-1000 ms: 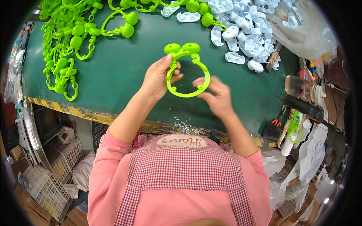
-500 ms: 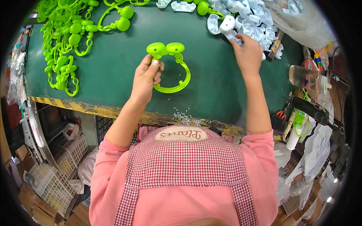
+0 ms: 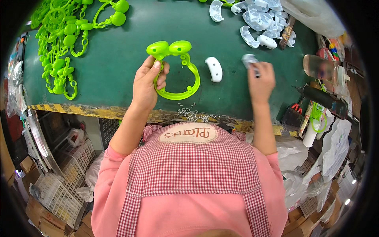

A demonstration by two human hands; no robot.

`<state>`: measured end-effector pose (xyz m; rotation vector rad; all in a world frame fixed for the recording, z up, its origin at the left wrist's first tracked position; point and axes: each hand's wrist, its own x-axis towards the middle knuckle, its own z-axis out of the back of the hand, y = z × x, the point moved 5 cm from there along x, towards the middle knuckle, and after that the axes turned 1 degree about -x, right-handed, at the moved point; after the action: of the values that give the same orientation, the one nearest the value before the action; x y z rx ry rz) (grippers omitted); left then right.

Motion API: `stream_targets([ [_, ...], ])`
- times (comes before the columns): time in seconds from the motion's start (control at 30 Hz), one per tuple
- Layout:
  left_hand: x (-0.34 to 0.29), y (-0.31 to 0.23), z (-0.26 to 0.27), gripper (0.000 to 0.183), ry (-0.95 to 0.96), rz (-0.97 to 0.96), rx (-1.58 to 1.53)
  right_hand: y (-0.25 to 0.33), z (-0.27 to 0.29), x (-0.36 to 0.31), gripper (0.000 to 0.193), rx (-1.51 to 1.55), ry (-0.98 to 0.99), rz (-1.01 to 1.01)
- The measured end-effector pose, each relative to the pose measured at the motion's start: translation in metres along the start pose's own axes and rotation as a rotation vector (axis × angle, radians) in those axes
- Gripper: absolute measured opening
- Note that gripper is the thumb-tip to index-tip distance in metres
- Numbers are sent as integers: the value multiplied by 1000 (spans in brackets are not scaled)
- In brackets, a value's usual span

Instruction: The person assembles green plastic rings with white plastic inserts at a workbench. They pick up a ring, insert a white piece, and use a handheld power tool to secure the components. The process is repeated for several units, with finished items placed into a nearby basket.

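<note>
My left hand [image 3: 149,81] grips a bright green plastic ring [image 3: 192,85] by its left side, thumb on top. Two rounded green bulbs sit at the ring's far end. Pinched in my right hand [image 3: 262,81] is a whitish plastic piece [image 3: 250,60], blurred by motion, held above the table on the right. Between the two hands a curved white plastic shell [image 3: 214,69] with two small holes lies on the green table. Beyond my right hand lies a pile of pale white shells [image 3: 260,19], a few of them loose at its near edge.
Many green rings [image 3: 59,43] are heaped at the left. Small screws [image 3: 193,115] lie scattered near the worn front edge. A brush [image 3: 288,33], a clear bottle [image 3: 319,67] and a dark phone-like slab [image 3: 325,101] are on the right. A plastic bag [image 3: 319,15] fills the far right.
My right hand has come back from the pile toward me with a white piece. A curved white shell now lies beside the green ring. My left hand still holds the ring.
</note>
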<state>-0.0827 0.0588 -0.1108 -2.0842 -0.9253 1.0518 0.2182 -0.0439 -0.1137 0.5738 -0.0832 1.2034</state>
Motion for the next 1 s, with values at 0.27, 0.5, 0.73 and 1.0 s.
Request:
stream_targets([
  [0.27,1,5,2,28,19,2,-14,-24,37,-28,24,-7,-47,-363],
  [0.5,-13,21,-45,32,168,168,-50,34,7,-43,21,642,179,-399],
  [0.73,-15,29,-53,34,206,96,32,111,-20,-29,29,1370,356,-581],
  [1.0,-25,15,-51,43,47,-164,167,129,-29,-22,25,1526,291,-627],
])
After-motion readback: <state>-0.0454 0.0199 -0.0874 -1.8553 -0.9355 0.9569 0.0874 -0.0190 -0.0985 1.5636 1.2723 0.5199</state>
